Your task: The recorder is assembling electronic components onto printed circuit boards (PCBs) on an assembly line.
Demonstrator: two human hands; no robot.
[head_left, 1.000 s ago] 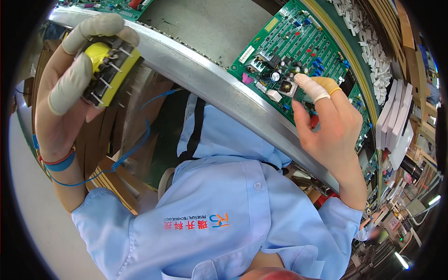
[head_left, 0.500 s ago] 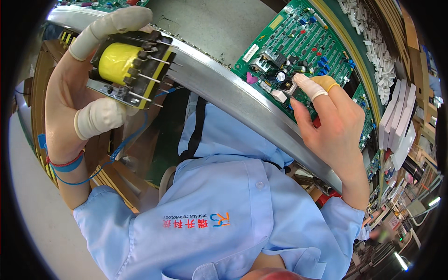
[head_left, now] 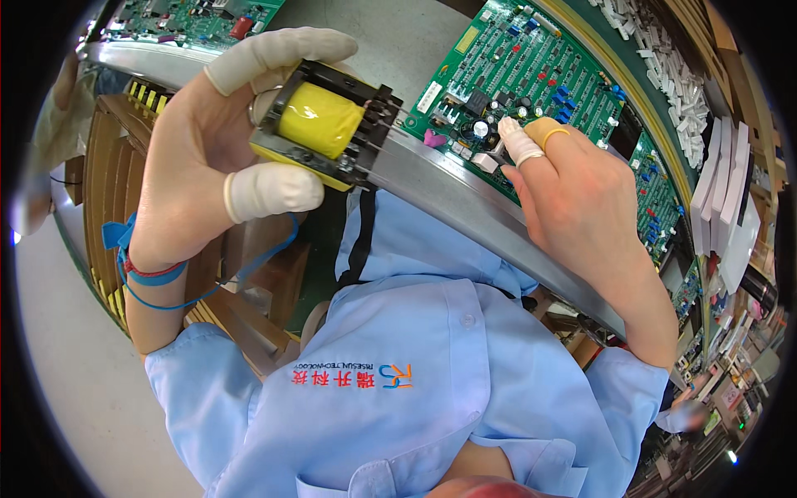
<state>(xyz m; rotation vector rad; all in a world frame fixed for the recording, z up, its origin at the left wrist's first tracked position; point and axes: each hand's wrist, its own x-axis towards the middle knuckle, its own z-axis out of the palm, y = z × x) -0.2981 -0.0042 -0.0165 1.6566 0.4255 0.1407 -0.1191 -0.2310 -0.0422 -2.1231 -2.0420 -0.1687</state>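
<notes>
My left hand [head_left: 191, 158], with white finger cots on the thumb and fingers, grips a transformer [head_left: 320, 120] with a yellow-wrapped winding and black ends. Its metal pins point right, toward a green circuit board [head_left: 469, 66], and it is held apart from the board. Over the board's lower left part, my right hand [head_left: 581, 183] has its cot-covered index finger and its bare thumb closed among the components. What lies between those fingertips is mostly hidden. Close by stand a white block [head_left: 485, 163], a round capacitor [head_left: 481, 129] and a pink piece [head_left: 433, 139].
A metal rail [head_left: 490, 217] runs along the board's near edge. Another populated board [head_left: 187, 21] lies at the far left, and more follow at right. White parts [head_left: 677, 100] lie in a heap beyond the yellow edge. Cardboard dividers [head_left: 124, 207] with yellow-wound parts stand at left.
My left hand has moved right with the transformer, nearer the board, and the transformer has turned slightly. My right hand stays at the same components, having shifted slightly left in view.
</notes>
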